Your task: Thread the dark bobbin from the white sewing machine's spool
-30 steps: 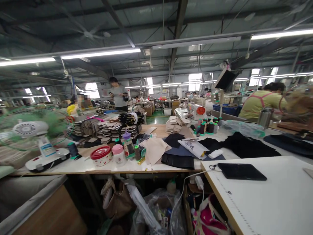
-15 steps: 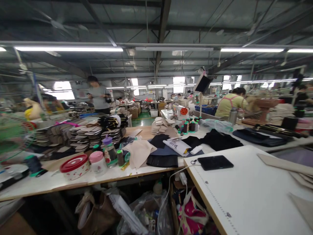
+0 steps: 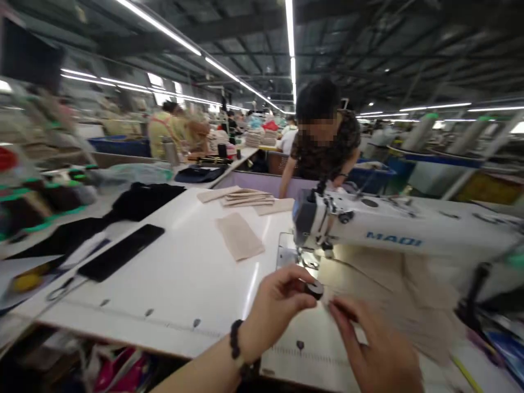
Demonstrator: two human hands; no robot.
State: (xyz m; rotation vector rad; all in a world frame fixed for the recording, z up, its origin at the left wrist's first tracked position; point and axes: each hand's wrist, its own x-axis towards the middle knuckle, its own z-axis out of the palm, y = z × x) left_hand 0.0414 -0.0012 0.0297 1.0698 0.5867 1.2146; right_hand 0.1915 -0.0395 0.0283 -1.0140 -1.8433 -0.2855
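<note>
My left hand (image 3: 278, 305), with a dark bead bracelet at the wrist, pinches a small black round object (image 3: 314, 288) between thumb and fingers, just in front of the needle area of a white sewing machine (image 3: 393, 232). My right hand (image 3: 376, 349) reaches in from the lower right, its fingers touching a beige fabric piece (image 3: 393, 305) that lies on the machine bed beside the black object. The picture is blurred by motion, so the exact grip of the right hand is unclear.
A beige fabric piece (image 3: 239, 243) and a stack of similar pieces (image 3: 241, 196) lie on the white table (image 3: 172, 284). A black phone (image 3: 120, 259) and black cloth (image 3: 143, 199) sit to the left. A person (image 3: 323, 142) leans over behind the machine.
My view has swung right from the cluttered workbench to the sewing machine. Both my hands have come into view, the left one holding the small black object.
</note>
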